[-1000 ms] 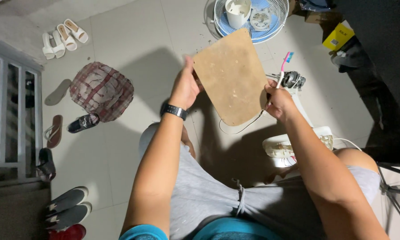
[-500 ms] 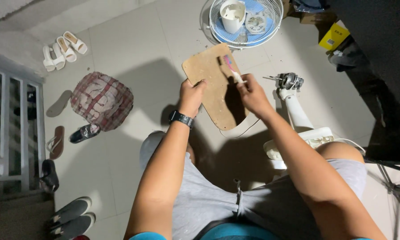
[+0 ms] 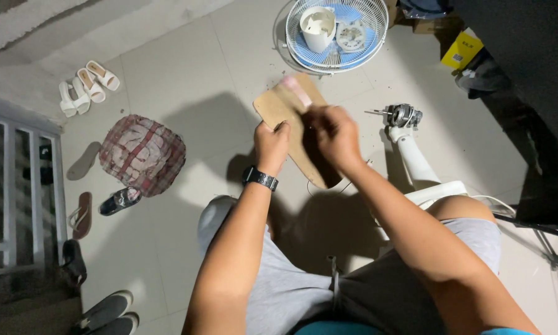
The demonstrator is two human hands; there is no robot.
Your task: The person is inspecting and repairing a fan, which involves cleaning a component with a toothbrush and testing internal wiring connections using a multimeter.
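Note:
My left hand (image 3: 271,146), with a black watch on its wrist, grips the left edge of a brown cardboard piece (image 3: 280,104) held above the floor. My right hand (image 3: 336,135) is closed on a pink-handled brush (image 3: 296,90), whose blurred tip lies across the cardboard's upper part. The cardboard is tilted, and its lower end is hidden behind my right hand. A white fan stand with a bare motor (image 3: 405,116) lies on the tiles just right of my hands.
A fan grille (image 3: 378,25) holding a white cup-shaped part and a fan piece lies at the top. A checked bag (image 3: 142,153), several sandals and shoes sit at the left beside a white gate (image 3: 18,186). A yellow box (image 3: 461,49) is top right.
The cardboard turned from flat toward me to edge-on and tilted. My right hand left its right edge, took up the pink brush and moved it across the upper part.

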